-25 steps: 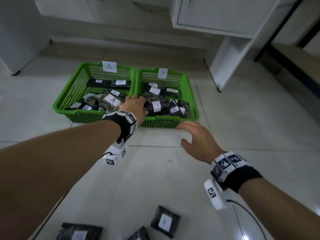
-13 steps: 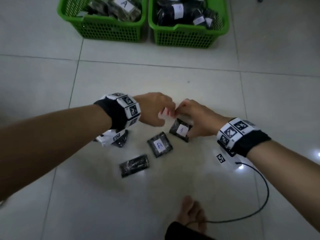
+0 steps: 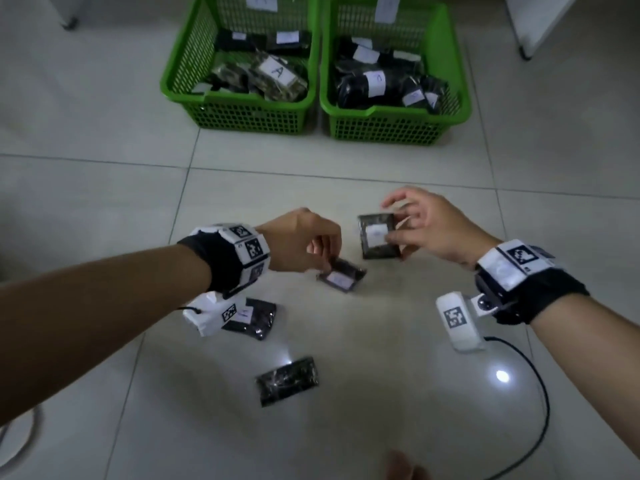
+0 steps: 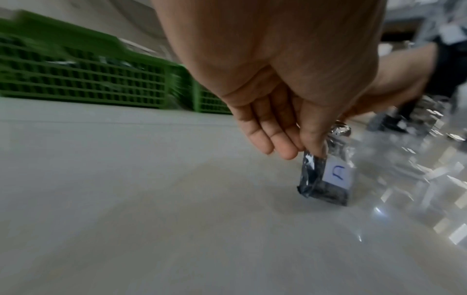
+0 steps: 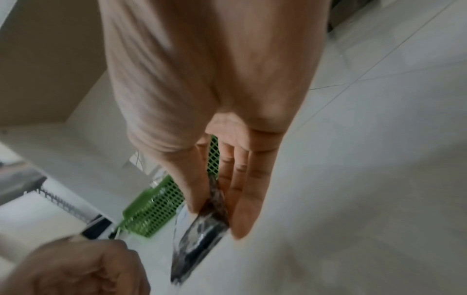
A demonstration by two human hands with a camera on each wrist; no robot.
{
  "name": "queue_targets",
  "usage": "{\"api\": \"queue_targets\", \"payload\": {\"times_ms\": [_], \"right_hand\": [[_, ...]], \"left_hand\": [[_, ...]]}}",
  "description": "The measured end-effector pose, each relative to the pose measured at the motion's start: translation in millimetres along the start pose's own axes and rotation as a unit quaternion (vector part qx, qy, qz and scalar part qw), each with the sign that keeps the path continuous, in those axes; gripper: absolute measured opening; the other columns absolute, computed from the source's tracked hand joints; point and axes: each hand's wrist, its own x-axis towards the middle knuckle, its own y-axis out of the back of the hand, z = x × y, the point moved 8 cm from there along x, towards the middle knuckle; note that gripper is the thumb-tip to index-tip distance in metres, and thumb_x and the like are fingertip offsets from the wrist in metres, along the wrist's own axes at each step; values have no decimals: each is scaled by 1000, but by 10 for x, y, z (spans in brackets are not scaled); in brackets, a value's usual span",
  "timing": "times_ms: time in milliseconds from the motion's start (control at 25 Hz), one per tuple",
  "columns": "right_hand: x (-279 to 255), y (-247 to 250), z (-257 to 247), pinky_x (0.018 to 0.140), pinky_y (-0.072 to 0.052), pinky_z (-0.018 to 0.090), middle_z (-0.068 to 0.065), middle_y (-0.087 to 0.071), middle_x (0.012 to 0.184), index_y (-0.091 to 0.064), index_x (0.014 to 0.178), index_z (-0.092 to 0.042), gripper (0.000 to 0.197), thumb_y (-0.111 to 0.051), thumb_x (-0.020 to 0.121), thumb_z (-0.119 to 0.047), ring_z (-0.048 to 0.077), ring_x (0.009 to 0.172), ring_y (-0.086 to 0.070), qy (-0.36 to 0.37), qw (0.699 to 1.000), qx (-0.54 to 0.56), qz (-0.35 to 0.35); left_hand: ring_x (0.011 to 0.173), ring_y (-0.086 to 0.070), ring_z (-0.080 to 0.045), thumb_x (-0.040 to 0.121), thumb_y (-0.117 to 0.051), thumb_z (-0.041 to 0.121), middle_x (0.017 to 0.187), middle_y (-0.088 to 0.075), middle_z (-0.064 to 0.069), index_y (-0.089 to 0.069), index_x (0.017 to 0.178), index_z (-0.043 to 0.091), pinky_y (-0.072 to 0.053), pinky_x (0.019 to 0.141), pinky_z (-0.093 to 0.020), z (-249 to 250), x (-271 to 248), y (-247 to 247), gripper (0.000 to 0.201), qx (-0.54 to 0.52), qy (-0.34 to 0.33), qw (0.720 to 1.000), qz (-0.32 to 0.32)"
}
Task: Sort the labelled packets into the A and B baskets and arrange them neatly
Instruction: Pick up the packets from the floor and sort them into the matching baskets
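Note:
Two green baskets stand side by side at the far end, basket A [image 3: 242, 114] on the left and basket B [image 3: 391, 133] on the right. Both hold dark labelled packets. My right hand [image 3: 394, 230] holds a dark packet [image 3: 379, 239] above the floor, pinched between thumb and fingers [image 5: 242, 199], and the packet [image 5: 199, 229] is seen edge-on in the right wrist view. My left hand [image 3: 322, 256] pinches the top corner of another labelled packet [image 3: 341, 277] [image 4: 326, 179], whose lower edge is at or just above the tiles.
Two more dark packets lie on the tiled floor, one [image 3: 254, 318] under my left wrist, one [image 3: 287, 381] nearer me. A black cable [image 3: 543, 410] loops at the right. A bare foot [image 3: 403, 471] shows at the bottom edge. A white furniture leg [image 3: 526, 29] stands far right.
Both hands came back from the baskets to the loose packets. The right hand has lifted its packet off the floor, and the left hand has taken hold of a second one.

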Motion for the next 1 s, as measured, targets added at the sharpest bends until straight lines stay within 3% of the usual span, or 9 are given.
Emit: {"api": "queue_targets", "payload": {"times_ms": [160,280,400,520,560,640,800,920,1000], "right_hand": [[383,132,-636,68,-64,48,13,-71,110,-70,123,-14,45,-75,83,7,24,86,-75,74,990,93,77],[801,183,-1107,71,-64,47,6,-75,109,-72,123,-16,49,-80,79,4,18,89,-75,126,973,126,146],[1288,161,-1602,82,-62,40,3,-73,116,-68,130,-15,68,-90,68,-2,15,98,-74,160,968,85,174],[1627,25,-1988,93,-58,32,0,-71,123,-65,134,-17,72,-93,67,-15,12,100,-70,186,954,-71,224],[1691,-40,-2051,93,-57,29,1,-71,126,-64,134,-16,69,-90,71,-17,13,100,-70,193,945,-107,242],[1822,-125,-2071,89,-55,24,3,-71,124,-65,133,-11,58,-85,79,-20,16,100,-70,191,928,-162,276],[2129,-211,-1844,78,-54,37,7,-70,98,-69,107,-10,36,-75,85,-37,28,96,-63,133,922,-249,266],[2243,-303,-1752,86,-44,38,15,-62,106,-66,97,-7,32,-65,89,-38,33,108,-51,102,900,-359,227],[2249,-334,-1738,90,-42,39,18,-58,111,-64,92,-5,31,-62,92,-35,34,112,-48,97,899,-371,213]], "left_hand": [[74,-68,-14,75,-80,14,81,-72,0,-67,90,15,-58,74,-39,-398,-106,998,19,-71,67,978,182],[72,-63,-16,78,-78,8,83,-68,-6,-64,92,8,-56,71,-32,-746,-242,1774,20,-133,102,939,301],[71,-64,-17,77,-77,7,78,-66,-4,-64,89,10,-55,58,-22,-1175,-341,2436,19,-160,174,862,448],[71,-71,-27,73,-77,10,70,-65,-2,-62,78,16,-62,60,-36,-1558,-368,2754,17,-197,244,781,540],[71,-71,-27,71,-77,14,69,-65,-1,-60,75,20,-62,63,-41,-1650,-352,2797,18,-187,262,772,548],[70,-71,-23,69,-76,23,70,-66,1,-60,75,24,-62,63,-37,-1772,-299,2836,18,-153,293,776,538],[68,-71,-19,63,-77,34,78,-71,-2,-66,85,20,-62,63,-34,-1964,-265,2817,28,-159,345,767,517],[62,-66,-17,77,-70,29,78,-73,-6,-72,84,12,-53,50,-23,-1945,-172,2802,18,-118,363,804,455],[65,-62,-20,81,-64,25,77,-70,-6,-70,79,10,-54,56,-27,-1847,-148,2782,17,-87,352,825,433]]}}
